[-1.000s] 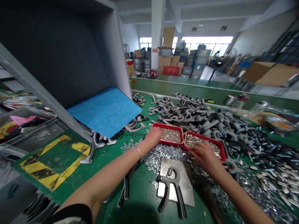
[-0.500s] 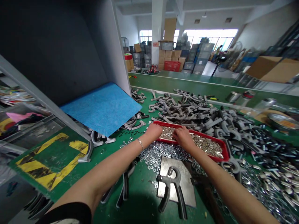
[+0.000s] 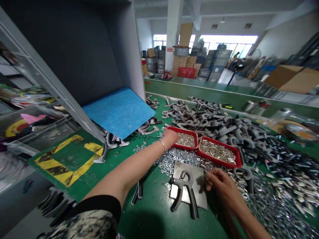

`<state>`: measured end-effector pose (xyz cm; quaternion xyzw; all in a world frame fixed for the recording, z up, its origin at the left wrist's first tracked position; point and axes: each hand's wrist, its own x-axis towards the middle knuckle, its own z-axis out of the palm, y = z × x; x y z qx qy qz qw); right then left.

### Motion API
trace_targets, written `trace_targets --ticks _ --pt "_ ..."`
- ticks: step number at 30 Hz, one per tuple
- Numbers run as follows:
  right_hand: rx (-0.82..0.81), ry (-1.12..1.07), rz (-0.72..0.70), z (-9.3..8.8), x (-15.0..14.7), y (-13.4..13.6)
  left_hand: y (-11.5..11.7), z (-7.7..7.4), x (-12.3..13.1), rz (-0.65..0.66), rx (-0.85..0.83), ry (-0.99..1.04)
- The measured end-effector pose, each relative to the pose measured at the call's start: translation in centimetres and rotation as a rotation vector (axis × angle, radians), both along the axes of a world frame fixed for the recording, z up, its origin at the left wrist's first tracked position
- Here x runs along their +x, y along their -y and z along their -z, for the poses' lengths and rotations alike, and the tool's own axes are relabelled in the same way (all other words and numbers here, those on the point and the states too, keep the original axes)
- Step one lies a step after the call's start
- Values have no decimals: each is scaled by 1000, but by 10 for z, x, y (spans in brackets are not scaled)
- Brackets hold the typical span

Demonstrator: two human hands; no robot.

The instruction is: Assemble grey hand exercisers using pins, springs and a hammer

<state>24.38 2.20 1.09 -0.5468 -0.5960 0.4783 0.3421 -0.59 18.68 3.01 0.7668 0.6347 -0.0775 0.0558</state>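
Observation:
My left hand [image 3: 170, 136] is at the left end of a red tray [image 3: 197, 143] filled with small metal parts; its fingers are hidden behind the back of the hand. Just right of a metal plate [image 3: 201, 196], my right hand [image 3: 220, 182] is closed, thumb against fingertips. Whatever it may pinch is too small to make out. A grey-and-black hand grip strengthener [image 3: 191, 192] lies on the plate, touched by neither hand. A second red tray [image 3: 239, 161] of small pins stands beside the first.
Loose nuts [image 3: 171, 159] are spread in front of the trays. Piles of grey handles [image 3: 206, 116] lie behind them, and metal springs [image 3: 271, 202] at the right. On the left stands a large grey box [image 3: 139, 59] with a blue sheet [image 3: 119, 111].
My right hand has left the tray of small parts and come back toward me, beside the metal plate. My left hand stays at the tray's left end. The view has shifted slightly.

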Motion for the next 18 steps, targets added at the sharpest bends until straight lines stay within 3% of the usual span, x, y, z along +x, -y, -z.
trace_targets --ticks 4,8,13,18 --pt "-191 -117 -4 15 -2 42 8 -2 -4 30 43 16" --pt "-194 -99 -86 18 -18 43 13 -4 -9 40 81 54" --pt "93 183 -199 17 -40 26 14 5 -20 -5 118 106" --pt "484 418 -341 32 -46 22 17 12 -25 -46 163 214"
